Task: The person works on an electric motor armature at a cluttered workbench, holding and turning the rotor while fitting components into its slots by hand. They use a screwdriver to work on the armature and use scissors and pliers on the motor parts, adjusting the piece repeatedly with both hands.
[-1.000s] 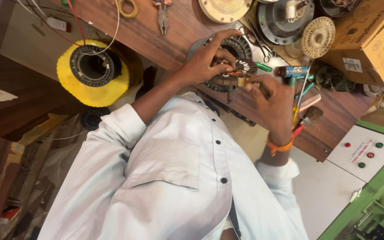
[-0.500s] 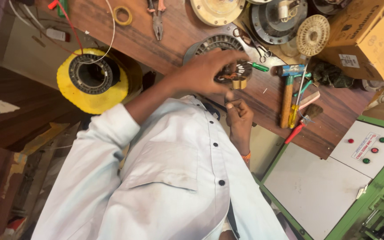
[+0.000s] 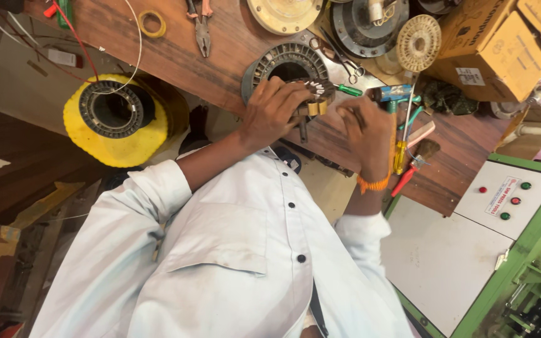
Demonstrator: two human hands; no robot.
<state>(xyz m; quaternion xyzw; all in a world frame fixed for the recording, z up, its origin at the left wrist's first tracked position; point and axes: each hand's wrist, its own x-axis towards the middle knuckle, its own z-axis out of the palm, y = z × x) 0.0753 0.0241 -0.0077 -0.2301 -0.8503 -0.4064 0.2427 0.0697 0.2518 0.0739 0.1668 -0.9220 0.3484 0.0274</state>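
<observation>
Our left hand [image 3: 277, 112] gripped the round stator [image 3: 289, 69] on the wooden bench [image 3: 176, 53]; our right hand [image 3: 365, 128], fingers curled just beside it, held nothing discernible. Judging by that, winding work remained unfinished.

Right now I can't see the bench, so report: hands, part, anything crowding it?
Left hand gripping grey slotted stator ring. Right hand beside it, grip unclear. Scissors, green screwdriver close by.
</observation>
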